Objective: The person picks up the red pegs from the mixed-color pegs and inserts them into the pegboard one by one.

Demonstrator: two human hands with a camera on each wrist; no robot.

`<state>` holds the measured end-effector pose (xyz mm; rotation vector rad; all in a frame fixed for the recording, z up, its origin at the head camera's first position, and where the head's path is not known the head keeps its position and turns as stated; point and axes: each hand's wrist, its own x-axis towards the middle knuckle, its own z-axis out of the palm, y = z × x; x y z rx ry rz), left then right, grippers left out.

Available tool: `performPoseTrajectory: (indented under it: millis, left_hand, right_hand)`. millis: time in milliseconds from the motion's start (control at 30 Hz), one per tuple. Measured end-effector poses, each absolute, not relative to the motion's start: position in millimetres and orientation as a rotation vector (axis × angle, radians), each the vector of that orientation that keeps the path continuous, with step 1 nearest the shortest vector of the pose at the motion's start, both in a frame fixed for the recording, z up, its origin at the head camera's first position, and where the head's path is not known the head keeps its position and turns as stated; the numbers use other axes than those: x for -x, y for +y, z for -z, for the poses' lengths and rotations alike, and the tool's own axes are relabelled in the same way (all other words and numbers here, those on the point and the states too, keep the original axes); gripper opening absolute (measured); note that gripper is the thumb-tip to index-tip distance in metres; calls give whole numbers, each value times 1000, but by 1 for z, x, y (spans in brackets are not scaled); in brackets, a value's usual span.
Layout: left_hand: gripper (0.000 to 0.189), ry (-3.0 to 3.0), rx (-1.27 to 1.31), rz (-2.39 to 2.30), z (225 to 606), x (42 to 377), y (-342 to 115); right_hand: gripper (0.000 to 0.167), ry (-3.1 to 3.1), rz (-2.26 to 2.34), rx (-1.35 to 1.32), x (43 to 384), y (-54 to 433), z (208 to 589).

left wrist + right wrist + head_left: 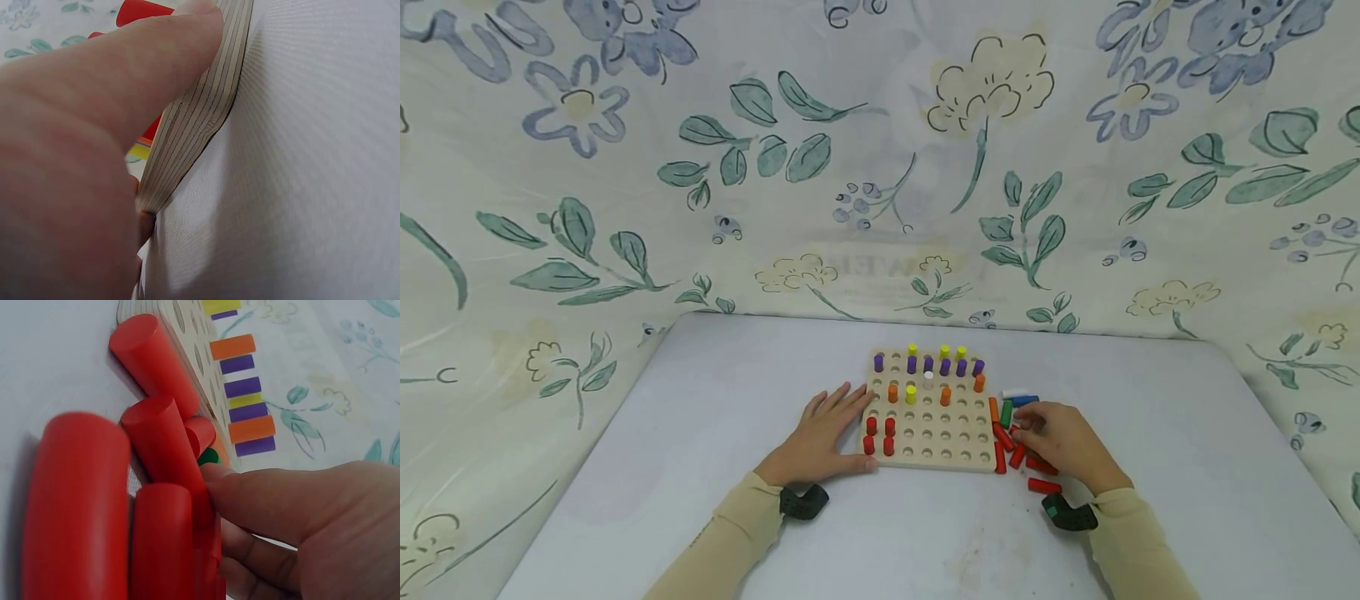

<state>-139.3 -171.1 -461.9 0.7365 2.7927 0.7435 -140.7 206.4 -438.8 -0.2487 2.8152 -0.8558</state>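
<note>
A wooden pegboard (955, 423) lies on the table with red, orange, yellow, purple and white pegs standing in some of its holes. My left hand (822, 437) touches its near-left corner, fingers along the left edge and thumb against the front edge; the left wrist view shows the thumb (169, 56) on the layered wood. To the right of the board, my right hand (1063, 437) is down among loose red pegs (1017, 455). Its thumb (256, 494) touches or nearly touches a red peg (165, 450), the other fingers bent below. Whether it pinches a peg is unclear.
Beside the board's right edge lie an orange peg (993, 410), a green peg (1006, 414), a blue peg (1025, 400) and a white peg (1013, 392). One red peg (1043, 486) lies closer to the front. A floral cloth (880, 167) rises behind the white table (700, 392).
</note>
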Motion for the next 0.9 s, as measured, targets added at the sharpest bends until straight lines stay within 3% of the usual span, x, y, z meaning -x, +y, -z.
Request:
performPoseTrajectory:
  millis: [900]
  left_hand:
    - [103,2789,-715,-733,462,140,-171]
  right_hand:
    - [28,2836,831,267,141,207,438]
